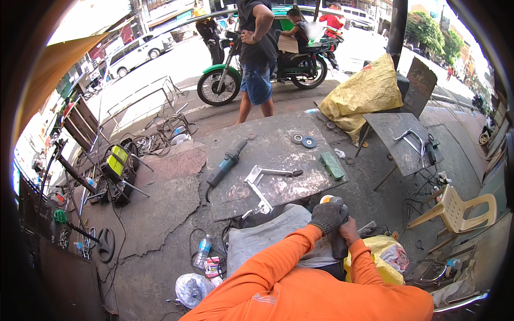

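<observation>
Both my hands are together at the near right edge of the low dark metal table [230, 206]. My left hand [326, 216], in a dark grey knit glove, is closed round the upper part of a dark angle grinder [338, 245]. My bare right hand [349, 230] grips its body from the right. At its far end a round white and orange part shows; the rest is largely hidden by my hands. On the tabletop lie a bent silver metal lever [257, 177], a teal straight grinder [226, 166], a green block [332, 165] and a blue disc [309, 142].
A grey cloth [251, 249] hangs at the table's near edge. A water bottle [203, 250] stands left; a yellow sack [383, 257] lies right. A smaller table [399, 155] and plastic chair [455, 208] stand further right. Beyond the table, a person [257, 59] stands beside a green motorcycle [227, 85].
</observation>
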A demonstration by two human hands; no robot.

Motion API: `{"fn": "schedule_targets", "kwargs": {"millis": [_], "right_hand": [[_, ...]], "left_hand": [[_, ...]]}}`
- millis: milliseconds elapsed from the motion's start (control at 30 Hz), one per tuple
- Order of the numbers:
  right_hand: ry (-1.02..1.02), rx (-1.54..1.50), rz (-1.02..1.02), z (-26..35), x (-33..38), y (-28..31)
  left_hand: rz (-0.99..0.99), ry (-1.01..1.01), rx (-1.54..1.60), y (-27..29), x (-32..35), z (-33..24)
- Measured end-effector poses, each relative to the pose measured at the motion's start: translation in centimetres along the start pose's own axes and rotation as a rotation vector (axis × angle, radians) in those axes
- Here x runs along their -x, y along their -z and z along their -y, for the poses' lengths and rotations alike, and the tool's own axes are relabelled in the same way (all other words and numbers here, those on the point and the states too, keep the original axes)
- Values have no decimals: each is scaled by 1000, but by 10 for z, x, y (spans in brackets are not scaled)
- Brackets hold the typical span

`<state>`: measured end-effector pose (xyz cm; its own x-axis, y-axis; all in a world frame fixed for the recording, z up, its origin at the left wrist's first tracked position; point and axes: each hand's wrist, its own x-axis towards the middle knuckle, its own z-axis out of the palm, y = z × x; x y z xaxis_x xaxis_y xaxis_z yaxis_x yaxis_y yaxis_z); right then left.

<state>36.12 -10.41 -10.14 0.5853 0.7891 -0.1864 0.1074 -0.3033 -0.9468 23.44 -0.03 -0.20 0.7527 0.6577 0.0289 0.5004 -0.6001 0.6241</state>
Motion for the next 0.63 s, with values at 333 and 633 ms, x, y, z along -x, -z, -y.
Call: {"fn": "schedule_targets", "kwargs": {"millis": [333,633], "right_hand": [[-219,-178,-64,15,-89,105],[-157,251,90,1,-200,85]], "left_hand": [[-634,-28,-273,122,152,96],[-304,827,550,116,156,175]]}}
